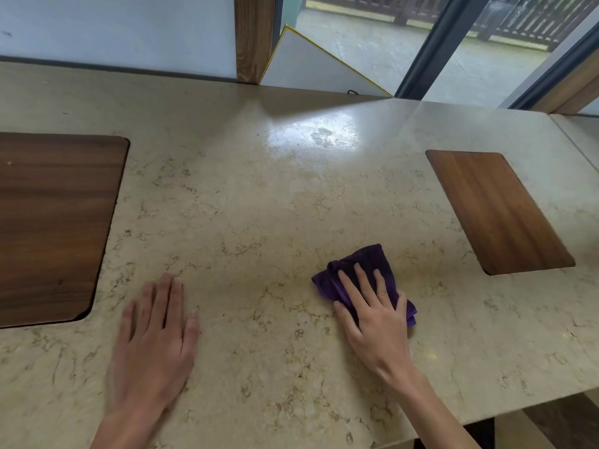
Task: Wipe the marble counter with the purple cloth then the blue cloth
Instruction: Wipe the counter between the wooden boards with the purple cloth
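A folded purple cloth [372, 264] lies on the beige marble counter [259, 205], right of the middle. My right hand [372, 315] presses flat on top of it with fingers spread, covering its near half. My left hand [155, 335] rests palm down on the bare marble to the left, fingers extended and holding nothing. No blue cloth is in view.
A dark wooden inset panel [55, 222] sits in the counter at the left and a lighter one [496, 212] at the right. A white board [311, 69] leans behind the counter's far edge, beside a wooden post [252, 37] and glass doors. A glossy patch [317, 137] shines near the back.
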A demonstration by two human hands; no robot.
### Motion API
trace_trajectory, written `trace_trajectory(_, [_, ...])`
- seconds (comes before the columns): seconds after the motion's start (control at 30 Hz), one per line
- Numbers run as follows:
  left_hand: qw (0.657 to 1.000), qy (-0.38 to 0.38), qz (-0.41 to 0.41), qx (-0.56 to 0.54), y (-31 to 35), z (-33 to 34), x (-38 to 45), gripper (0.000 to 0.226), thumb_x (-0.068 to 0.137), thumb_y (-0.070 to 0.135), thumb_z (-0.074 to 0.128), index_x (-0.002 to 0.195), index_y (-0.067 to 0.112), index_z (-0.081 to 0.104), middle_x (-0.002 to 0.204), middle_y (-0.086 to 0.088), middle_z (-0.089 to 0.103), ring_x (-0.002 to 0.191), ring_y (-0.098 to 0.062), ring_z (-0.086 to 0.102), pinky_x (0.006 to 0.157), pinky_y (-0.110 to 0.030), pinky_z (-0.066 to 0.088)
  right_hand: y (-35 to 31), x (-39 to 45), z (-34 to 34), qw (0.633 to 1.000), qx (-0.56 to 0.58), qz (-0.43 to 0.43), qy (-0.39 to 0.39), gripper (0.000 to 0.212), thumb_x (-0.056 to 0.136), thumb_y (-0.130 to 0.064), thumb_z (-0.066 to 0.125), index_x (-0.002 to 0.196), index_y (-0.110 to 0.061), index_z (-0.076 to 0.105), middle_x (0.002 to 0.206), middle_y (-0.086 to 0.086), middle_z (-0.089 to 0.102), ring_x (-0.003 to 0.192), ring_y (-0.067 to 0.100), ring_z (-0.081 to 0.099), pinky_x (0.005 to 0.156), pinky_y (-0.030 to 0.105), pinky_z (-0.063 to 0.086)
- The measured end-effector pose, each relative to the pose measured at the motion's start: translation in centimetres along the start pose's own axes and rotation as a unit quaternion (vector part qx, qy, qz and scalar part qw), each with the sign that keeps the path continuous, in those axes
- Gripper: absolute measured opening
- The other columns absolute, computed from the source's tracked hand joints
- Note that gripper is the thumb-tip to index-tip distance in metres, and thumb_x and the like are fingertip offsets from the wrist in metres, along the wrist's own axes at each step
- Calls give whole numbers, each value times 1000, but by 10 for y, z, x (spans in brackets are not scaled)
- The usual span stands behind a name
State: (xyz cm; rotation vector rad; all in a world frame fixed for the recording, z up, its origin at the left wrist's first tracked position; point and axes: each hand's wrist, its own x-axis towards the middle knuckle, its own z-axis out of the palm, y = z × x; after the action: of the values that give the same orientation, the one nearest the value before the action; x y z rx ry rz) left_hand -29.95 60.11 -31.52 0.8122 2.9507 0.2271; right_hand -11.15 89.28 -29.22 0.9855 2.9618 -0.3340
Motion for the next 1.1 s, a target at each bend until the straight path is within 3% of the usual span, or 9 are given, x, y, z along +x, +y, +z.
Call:
trace_trajectory(0.07, [1000, 1, 2, -1, 0, 0, 0, 66, 103, 52, 13, 158, 15, 12, 167, 2, 7, 154, -13, 0, 123, -35, -5, 1, 6, 1, 1000, -16, 12, -16, 64, 97, -72, 19, 156, -49, 7, 167, -15, 2, 155, 16, -6, 120, 57, -3])
trace_trajectory(0.2, [1000, 0, 4, 2, 0, -1, -1, 67, 103, 53, 11, 158, 16, 13, 167, 2, 8, 154, -14, 1, 123, -35, -5, 6, 20, 0, 1000, -17, 16, -20, 68, 94, -78, 17, 155, -51, 6, 166, -17, 0, 155, 16, -8, 121, 60, -3])
trace_trajectory(0.37, [1000, -1, 2, -1, 0, -2, 0, 66, 103, 51, 13, 157, 15, 17, 167, 0, 14, 154, -15, 6, 123, -33, -6, 11, 38, 0, 1000, -8, 15, 2, 60, 97, -69, 17, 155, -52, 13, 166, -16, 7, 155, 16, -4, 124, 52, -6])
trace_trajectory(0.5, [1000, -4, -1, -3, 1, -2, 1, 66, 103, 51, 13, 157, 15, 16, 166, 1, 12, 153, -14, 4, 123, -32, -8, 11, 39, 5, 999, 1, -11, 45, 56, 102, -58, 26, 155, -39, 29, 163, -7, 25, 155, 23, 12, 126, 42, -2])
trace_trajectory(0.6, [1000, -12, -4, -15, 2, -4, 2, 67, 102, 52, 10, 158, 16, 12, 167, 2, 8, 153, -12, -1, 122, -32, -9, 9, 35, 1, 997, 53, -15, 54, 56, 103, -55, 26, 153, -33, 37, 160, -8, 31, 153, 22, 17, 126, 34, -1])
trace_trajectory(0.73, [999, -31, -14, -39, 6, -9, 2, 69, 98, 54, 3, 157, 17, 1, 167, 2, -3, 152, -13, -9, 120, -30, -16, 8, 27, -6, 992, 122, -19, 35, 59, 101, -56, 23, 153, -32, 38, 159, -10, 32, 154, 19, 14, 127, 39, 6])
trace_trajectory(0.9, [997, -54, 6, -51, 20, -25, 4, 63, 96, 54, 1, 154, 34, -13, 164, 1, -20, 149, -17, -25, 120, -36, -16, 7, 28, -19, 973, 231, 13, 17, 47, 105, -46, 38, 148, -31, 45, 157, -7, 40, 153, 22, 21, 126, 42, 6])
trace_trajectory(1.0, [998, -25, 13, -51, 23, -30, 4, 61, 98, 56, 6, 156, 38, -3, 166, 3, -12, 152, -17, -16, 121, -37, -12, 4, 25, -32, 950, 308, 45, 6, 43, 104, -46, 43, 144, -32, 52, 143, -2, 59, 141, 26, 44, 120, 52, 27])
trace_trajectory(1.1, [998, -7, 24, -50, 29, -36, 1, 59, 100, 54, 12, 157, 39, 4, 168, 2, -3, 154, -20, -5, 123, -44, 1, -5, 15, -52, 905, 414, 97, -3, 26, 103, -47, 46, 124, -48, 62, 94, -5, 68, 90, 20, 65, 83, 38, 60])
